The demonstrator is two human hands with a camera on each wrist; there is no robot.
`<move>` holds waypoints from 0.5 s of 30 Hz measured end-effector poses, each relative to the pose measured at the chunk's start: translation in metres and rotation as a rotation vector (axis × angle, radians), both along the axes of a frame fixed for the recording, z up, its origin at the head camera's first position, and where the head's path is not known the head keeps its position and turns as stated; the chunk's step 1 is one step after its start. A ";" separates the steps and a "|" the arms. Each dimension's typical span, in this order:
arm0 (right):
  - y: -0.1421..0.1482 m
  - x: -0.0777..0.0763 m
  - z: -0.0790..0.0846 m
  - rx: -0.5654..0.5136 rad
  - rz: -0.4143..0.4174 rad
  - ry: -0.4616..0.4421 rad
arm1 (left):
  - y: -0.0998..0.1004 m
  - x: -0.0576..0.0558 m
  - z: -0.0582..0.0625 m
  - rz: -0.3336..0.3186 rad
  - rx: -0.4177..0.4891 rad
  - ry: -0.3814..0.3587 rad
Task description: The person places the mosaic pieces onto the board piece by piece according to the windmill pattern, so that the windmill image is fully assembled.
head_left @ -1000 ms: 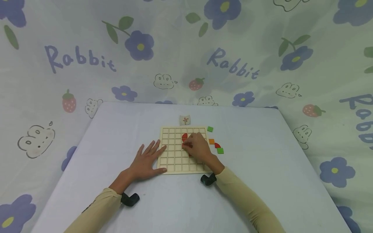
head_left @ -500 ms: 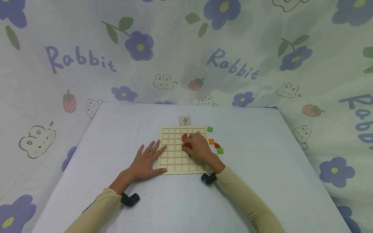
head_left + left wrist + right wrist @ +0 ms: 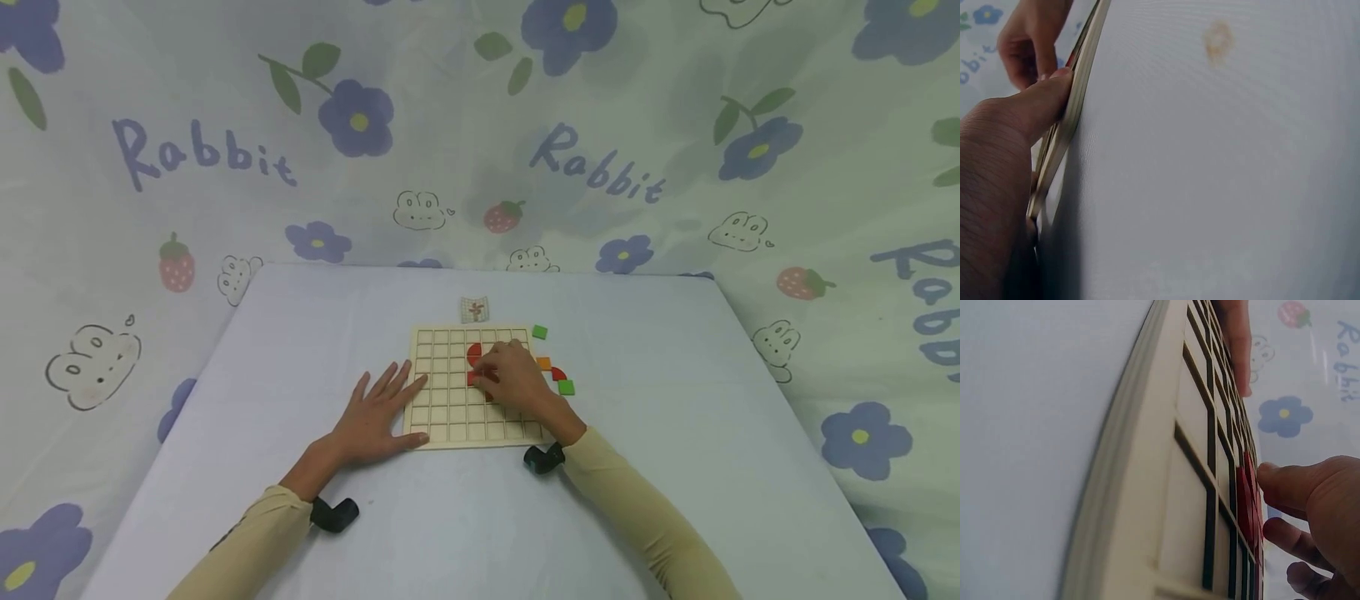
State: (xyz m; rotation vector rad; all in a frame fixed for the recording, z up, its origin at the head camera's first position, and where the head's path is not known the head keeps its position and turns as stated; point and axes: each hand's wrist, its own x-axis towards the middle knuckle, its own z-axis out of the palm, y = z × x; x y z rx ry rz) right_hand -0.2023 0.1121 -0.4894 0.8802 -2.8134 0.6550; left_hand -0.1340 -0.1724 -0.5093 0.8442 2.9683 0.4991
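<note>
A pale wooden grid board lies on the white table. My left hand lies spread at its left side, fingertips over the edge and thumb at the near corner; the left wrist view shows that thumb against the board's edge. Over the middle of the board, my right hand has bent fingers, thumb and forefinger at a red tile. In the right wrist view, the thumb and forefinger tips stand either side of red tiles set in the grid. Rounded red pieces sit just beyond; the palm hides other cells.
Right of the board lie a green square tile, an orange tile, a red quarter-round tile and another green tile. A small pattern card with a pinwheel picture lies behind the board. Printed cloth hangs around the table.
My right wrist has shifted slightly to the right and the red tile by its thumb shows more. My left hand and the loose tiles stay where they were.
</note>
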 end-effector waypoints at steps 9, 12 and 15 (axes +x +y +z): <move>0.034 0.001 0.004 -0.058 -0.151 -0.059 | 0.000 -0.001 0.001 0.001 -0.008 0.017; 0.049 0.003 0.006 -0.029 -0.212 -0.089 | -0.001 -0.001 0.000 0.001 -0.017 0.021; 0.064 0.005 0.005 -0.034 -0.244 -0.092 | -0.001 -0.001 -0.002 0.001 -0.019 0.029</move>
